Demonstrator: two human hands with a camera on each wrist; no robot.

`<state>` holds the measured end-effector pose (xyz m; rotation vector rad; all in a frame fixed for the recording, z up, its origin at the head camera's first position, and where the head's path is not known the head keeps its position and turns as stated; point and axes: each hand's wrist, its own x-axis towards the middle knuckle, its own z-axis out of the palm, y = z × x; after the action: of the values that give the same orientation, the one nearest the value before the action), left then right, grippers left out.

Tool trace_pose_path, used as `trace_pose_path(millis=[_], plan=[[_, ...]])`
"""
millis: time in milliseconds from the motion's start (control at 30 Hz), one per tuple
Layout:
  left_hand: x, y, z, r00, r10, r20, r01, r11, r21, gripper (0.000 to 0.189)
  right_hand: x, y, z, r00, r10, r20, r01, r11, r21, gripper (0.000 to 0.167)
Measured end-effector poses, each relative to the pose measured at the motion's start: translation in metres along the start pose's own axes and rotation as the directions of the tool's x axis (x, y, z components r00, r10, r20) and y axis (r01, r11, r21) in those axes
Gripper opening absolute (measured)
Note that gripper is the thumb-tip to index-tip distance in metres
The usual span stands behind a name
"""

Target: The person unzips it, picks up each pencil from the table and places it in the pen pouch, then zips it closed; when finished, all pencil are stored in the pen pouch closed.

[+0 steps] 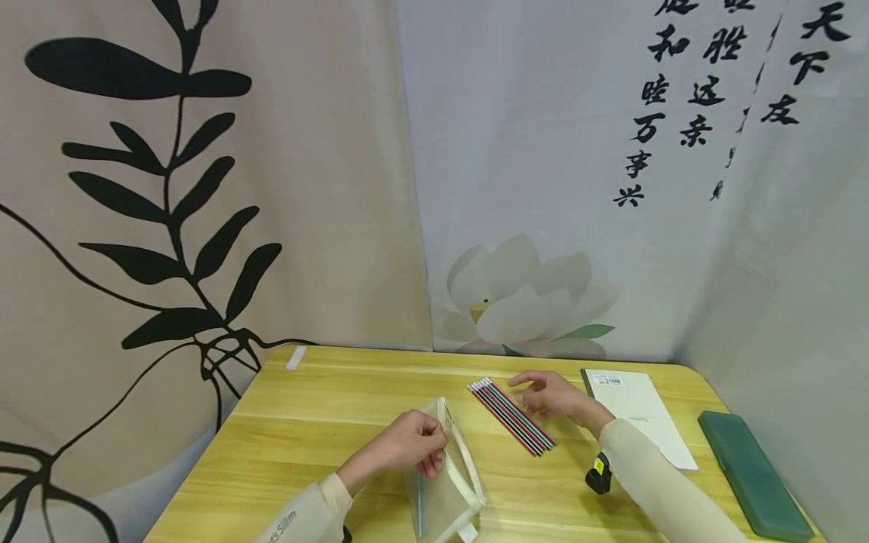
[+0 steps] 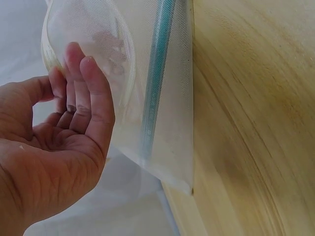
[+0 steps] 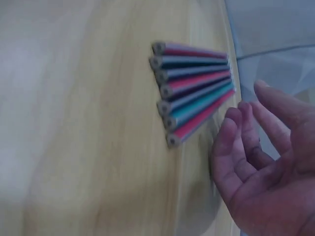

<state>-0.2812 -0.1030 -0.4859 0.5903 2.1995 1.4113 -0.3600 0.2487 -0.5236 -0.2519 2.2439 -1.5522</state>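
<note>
My left hand (image 1: 410, 441) pinches the upper edge of a see-through mesh zip pouch (image 1: 444, 494) between thumb and fingers, so the pouch stands upright on the table. Through its mesh in the left wrist view shows a slim teal stick (image 2: 158, 73) with faint print; its exact kind is unclear. Several pencils (image 1: 511, 416), striped red, black and green, lie side by side in a slanted row to the right of the pouch. Just right of their far end, my right hand (image 1: 551, 396) hovers with loosely bent fingers, holding nothing. The right wrist view shows a gap between fingers and pencils (image 3: 197, 83).
A pale notebook (image 1: 641, 411) with a dark spine and a label lies beyond the right forearm. Farther right, a dark green case (image 1: 753, 471) sits along the table's edge. A small white strip (image 1: 296, 357) is at the back left corner. Printed cloth walls stand behind the table (image 1: 271, 430).
</note>
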Motion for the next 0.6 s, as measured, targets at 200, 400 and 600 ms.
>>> trace_pose_path(millis=[200, 400, 600], plan=[[0.0, -0.002, 0.0, 1.0, -0.003, -0.001, 0.003, 1.0, 0.004, 0.042, 0.004, 0.009, -0.007, 1.0, 0.026, 0.01, -0.026, 1.0, -0.018, 0.045], [-0.001, -0.003, 0.0, 1.0, 0.003, -0.002, -0.003, 1.0, 0.004, 0.04, 0.007, 0.013, -0.01, 0.999, 0.034, 0.011, -0.033, 0.999, -0.025, 0.039], [0.0, -0.004, 0.001, 1.0, 0.005, 0.0, -0.005, 1.0, 0.008, 0.04, 0.012, 0.013, -0.007, 0.998, 0.053, 0.014, -0.053, 0.998, -0.034, 0.034]])
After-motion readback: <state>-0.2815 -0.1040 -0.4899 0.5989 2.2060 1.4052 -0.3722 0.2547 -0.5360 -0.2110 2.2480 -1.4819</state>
